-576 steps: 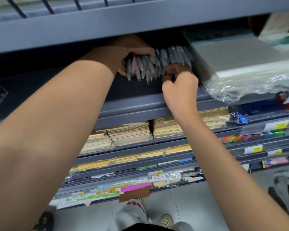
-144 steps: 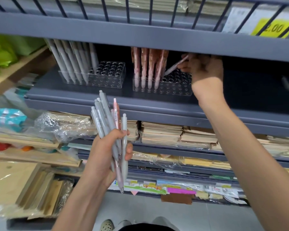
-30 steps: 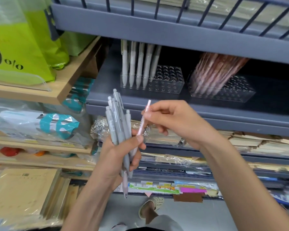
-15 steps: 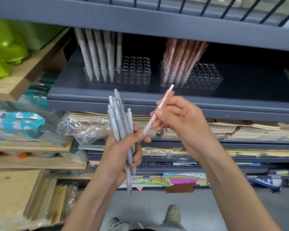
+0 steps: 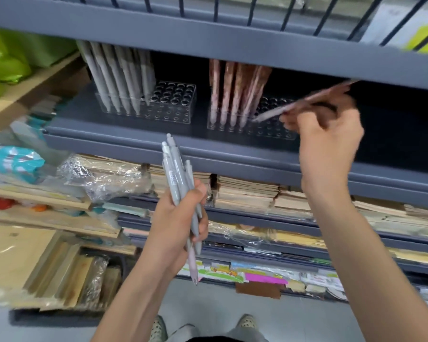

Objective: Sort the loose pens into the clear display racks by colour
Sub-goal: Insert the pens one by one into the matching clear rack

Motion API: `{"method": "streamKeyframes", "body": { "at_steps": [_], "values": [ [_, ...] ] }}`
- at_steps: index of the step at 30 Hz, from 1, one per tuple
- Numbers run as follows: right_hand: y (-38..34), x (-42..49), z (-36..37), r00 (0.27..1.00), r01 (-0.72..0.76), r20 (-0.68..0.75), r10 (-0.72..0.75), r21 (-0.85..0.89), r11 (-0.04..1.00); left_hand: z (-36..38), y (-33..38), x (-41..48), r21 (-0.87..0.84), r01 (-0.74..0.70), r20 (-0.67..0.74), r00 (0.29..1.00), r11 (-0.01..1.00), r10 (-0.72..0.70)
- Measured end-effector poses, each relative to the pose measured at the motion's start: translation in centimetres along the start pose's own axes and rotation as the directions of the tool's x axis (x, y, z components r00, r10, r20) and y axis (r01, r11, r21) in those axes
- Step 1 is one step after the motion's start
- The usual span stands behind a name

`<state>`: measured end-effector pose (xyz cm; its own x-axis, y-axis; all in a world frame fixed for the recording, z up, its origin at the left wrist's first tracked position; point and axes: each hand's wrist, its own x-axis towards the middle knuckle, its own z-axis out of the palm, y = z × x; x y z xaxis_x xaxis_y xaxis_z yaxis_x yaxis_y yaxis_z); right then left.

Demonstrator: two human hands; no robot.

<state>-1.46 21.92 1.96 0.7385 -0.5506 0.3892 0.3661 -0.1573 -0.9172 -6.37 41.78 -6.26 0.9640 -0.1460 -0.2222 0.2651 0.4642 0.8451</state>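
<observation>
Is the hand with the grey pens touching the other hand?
Apart. Head view shows a wide gap between the left hand and the raised right hand.

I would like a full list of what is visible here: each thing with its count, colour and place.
left rack: one, clear, on the grey shelf, left
right rack: one, clear, same shelf, right
grey pens: several, grey, standing in left rack
pink pens: several, pink, standing in right rack
loose pens: bundle, grey plus one pinkish, in left grip
single pen: one, pink, in right grip, tip toward right rack
paper stacks: many, tan, lower shelves
bag: one, green, top left
shoes: two, pale, floor
left grip: one, below the racks
right grip: one, raised before right rack
</observation>
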Motion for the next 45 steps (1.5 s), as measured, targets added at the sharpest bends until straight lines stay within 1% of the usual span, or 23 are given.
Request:
{"method": "streamKeyframes", "body": {
  "at_steps": [2,5,8,10,13,15,16,19,21,24,26,29,33,35,37,38,39,40,41,42,43,44,45],
  "values": [
    [0.3,1.4,0.1,0.996,0.075,-0.047,-0.076,-0.025,0.997,0.4,-0.3,-0.3,0.000,-0.010,0.004,1.000,1.000,0.010],
    [1.4,2.7,0.6,0.991,0.123,-0.037,-0.125,-0.060,0.991,0.7,-0.5,-1.0,0.050,-0.034,0.009,0.999,0.998,0.034],
    [2.4,3.7,1.4,0.984,0.170,0.091,-0.151,-0.267,0.948,0.5,-0.5,-1.7,0.112,-0.073,-0.002,0.997,0.991,0.073],
    [2.5,4.6,1.9,0.969,0.237,0.167,-0.183,-0.415,0.878,0.3,-0.4,-1.9,0.118,-0.093,-0.020,0.995,0.989,0.096],
    [1.7,5.1,2.8,0.941,0.335,0.226,-0.252,-0.516,0.788,0.3,-0.4,-2.1,0.126,-0.110,-0.045,0.992,0.986,0.117],
    [1.3,5.3,3.0,0.933,0.357,0.238,-0.269,-0.529,0.770,0.4,-0.5,-2.1,0.133,-0.120,-0.046,0.991,0.984,0.128],
    [1.1,5.5,2.9,0.930,0.364,0.248,-0.271,-0.535,0.762,0.5,-0.5,-2.1,0.134,-0.126,-0.048,0.990,0.983,0.133],
    [1.0,6.2,2.9,0.913,0.404,0.324,-0.249,-0.624,0.669,0.6,-0.5,-2.1,0.133,-0.135,-0.089,0.985,0.982,0.148],
    [1.0,6.5,3.0,0.910,0.401,0.364,-0.199,-0.653,0.642,0.5,-0.4,-2.1,0.149,-0.140,-0.116,0.981,0.979,0.158],
    [1.2,6.4,3.6,0.900,0.399,0.425,-0.100,-0.706,0.585,0.2,-0.1,-2.0,0.176,-0.154,-0.108,0.979,0.972,0.175],
    [1.4,6.3,3.8,0.900,0.380,0.433,-0.045,-0.733,0.564,0.0,0.1,-1.9,0.161,-0.157,-0.104,0.979,0.974,0.175],
    [1.6,6.3,4.0,0.917,0.338,0.398,-0.034,-0.728,0.597,-0.5,0.3,-1.7,0.148,-0.163,-0.089,0.980,0.975,0.177],
    [1.6,6.2,4.2,0.933,0.289,0.361,-0.007,-0.734,0.614,-1.1,0.7,-1.4,0.144,-0.148,-0.078,0.984,0.978,0.160],
    [1.8,6.1,4.1,0.938,0.269,0.346,0.001,-0.729,0.629,-1.5,1.0,-1.2,0.134,-0.148,-0.051,0.986,0.980,0.156],
    [1.9,5.5,3.6,0.955,0.232,0.297,-0.011,-0.721,0.653,-2.1,1.3,-1.2,0.137,-0.156,-0.020,0.987,0.978,0.160],
    [1.9,5.0,3.3,0.967,0.212,0.249,-0.045,-0.698,0.684,-2.4,1.5,-1.1,0.133,-0.158,-0.006,0.987,0.978,0.160],
    [1.8,4.2,3.0,0.977,0.196,0.195,-0.090,-0.638,0.744,-2.8,1.7,-1.0,0.127,-0.157,0.006,0.988,0.979,0.157],
    [1.6,3.2,2.9,0.983,0.174,0.145,-0.113,-0.544,0.821,-3.2,1.9,-0.9,0.121,-0.156,0.017,0.988,0.980,0.155],
    [1.4,2.1,2.9,0.989,0.138,0.116,-0.095,-0.449,0.883,-3.6,2.1,-0.9,0.116,-0.153,0.026,0.988,0.981,0.151],
    [1.2,0.8,3.1,0.991,0.083,0.125,-0.038,-0.384,0.920,-4.0,2.3,-0.8,0.115,-0.152,0.035,0.988,0.982,0.149],
    [0.9,-0.6,3.5,0.982,0.017,0.184,0.049,-0.342,0.939,-4.4,2.6,-0.7,0.118,-0.150,0.047,0.988,0.982,0.146],
    [0.6,-1.9,3.9,0.947,-0.050,0.287,0.143,-0.308,0.950,-4.8,2.8,-0.7,0.124,-0.150,0.064,0.988,0.981,0.144],
    [0.4,-3.2,4.5,0.886,-0.108,0.408,0.220,-0.279,0.954,-5.2,3.1,-0.6,0.129,-0.152,0.085,0.986,0.980,0.142]
  ]
}}
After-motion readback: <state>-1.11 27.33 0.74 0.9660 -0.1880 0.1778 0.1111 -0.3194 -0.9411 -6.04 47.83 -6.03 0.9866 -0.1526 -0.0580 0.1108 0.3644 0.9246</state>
